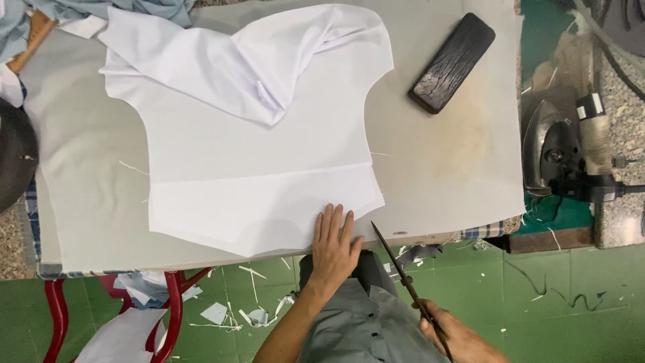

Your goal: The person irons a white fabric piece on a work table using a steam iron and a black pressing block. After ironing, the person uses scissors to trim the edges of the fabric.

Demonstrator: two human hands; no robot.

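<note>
Fingers [334,218] of the left hand [334,249] lie flat and close together, pressed on the near edge of the white fabric piece [255,181], pointing toward 12 o'clock. Right hand [453,336], at 4 o'clock from the left, is closed around the handles of a pair of dark scissors [402,275]; its fingertips are hidden, so their exact grip cannot be told. Scissor blades appear shut and slant toward 11 o'clock, the tip just beside the table edge and near the fabric's lower right corner, not touching it.

Fabric lies spread on the grey table cover [443,154], its upper part folded back on itself at 12 o'clock. A crease runs across it above the left hand.

Dark wooden block [452,62] rests on the cover at 1 o'clock, apart from the fabric. An iron [557,151] stands at 3 o'clock beyond the cover. White scraps [235,312] litter the green floor [571,296] at 7 o'clock, beside a red metal frame [171,302].
</note>
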